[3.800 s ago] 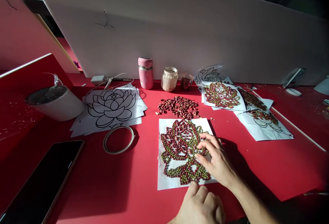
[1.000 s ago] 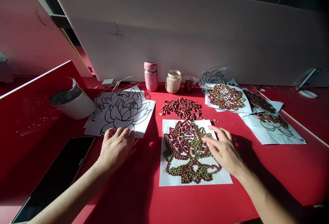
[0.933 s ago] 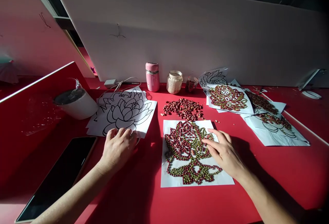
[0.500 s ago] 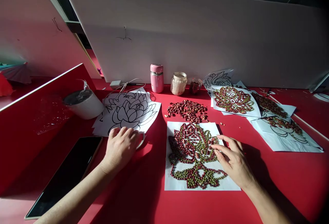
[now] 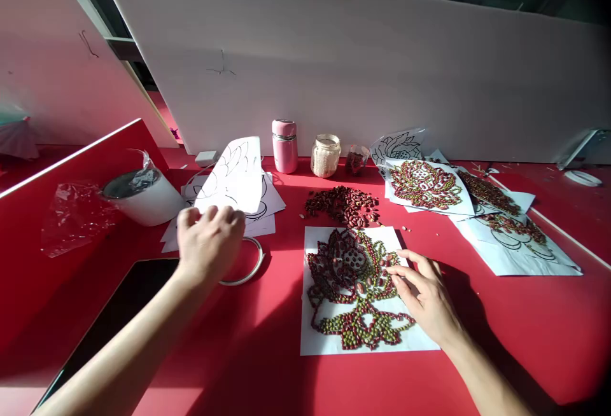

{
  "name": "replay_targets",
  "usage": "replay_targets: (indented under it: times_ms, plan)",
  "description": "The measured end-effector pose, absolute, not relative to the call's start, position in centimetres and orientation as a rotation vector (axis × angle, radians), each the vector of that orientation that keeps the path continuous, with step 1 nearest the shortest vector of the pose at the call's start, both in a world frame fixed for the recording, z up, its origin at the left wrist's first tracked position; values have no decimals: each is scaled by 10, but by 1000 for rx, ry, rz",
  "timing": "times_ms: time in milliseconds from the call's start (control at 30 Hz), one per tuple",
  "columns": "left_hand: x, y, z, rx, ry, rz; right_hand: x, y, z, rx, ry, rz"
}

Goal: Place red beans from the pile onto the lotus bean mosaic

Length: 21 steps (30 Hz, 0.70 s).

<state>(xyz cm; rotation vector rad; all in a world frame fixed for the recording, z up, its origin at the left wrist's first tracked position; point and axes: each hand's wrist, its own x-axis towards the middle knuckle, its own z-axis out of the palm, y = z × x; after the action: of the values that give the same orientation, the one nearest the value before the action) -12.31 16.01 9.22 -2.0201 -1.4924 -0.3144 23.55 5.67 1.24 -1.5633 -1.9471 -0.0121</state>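
Observation:
My left hand (image 5: 210,238) is closed on the near edge of a sheet of paper (image 5: 233,177) printed with a flower line drawing. The sheet is raised and curved above more line-drawing sheets (image 5: 270,212). A pale ring (image 5: 260,257) lies on the table just right of that wrist. My right hand (image 5: 424,289) rests over the right edge of a bean picture (image 5: 324,343), its fingers extended and slightly apart. Red and green beans on this white sheet form a flower with leaves. Whether the fingertips touch the beans I cannot tell. Beyond the picture is a pile of speckled red beans (image 5: 344,205).
A pink flask (image 5: 285,149), a glass jar (image 5: 326,156) and a small cup of beans (image 5: 356,160) stand at the back. Finished bean pictures (image 5: 427,187) overlap at right. A tilted white pot (image 5: 153,200) and a dark tablet (image 5: 128,301) are at left.
My left hand has lifted the near edge of the top line-drawing sheet, uncovering the ring and the sheets below. My right hand stays by the bean picture. The view has shifted slightly.

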Motion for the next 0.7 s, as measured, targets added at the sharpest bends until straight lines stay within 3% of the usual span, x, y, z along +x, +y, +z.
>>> replay_targets:
  times_ms: [133, 367, 600, 700]
  plan:
    - [-115, 167, 77, -2187, -1534, -219, 237, 56, 11, -1570, -1955, -38]
    - [-89, 129, 88, -2404, -1488, -244, 235, 56, 11, -1560, -1921, -64]
    - [-63, 87, 91, -2560, -1409, -663, 235, 56, 12, -1561, -1921, -65]
    - [-63, 88, 89, -2568, -1442, -666, 234, 56, 13, -1570, -1916, -70]
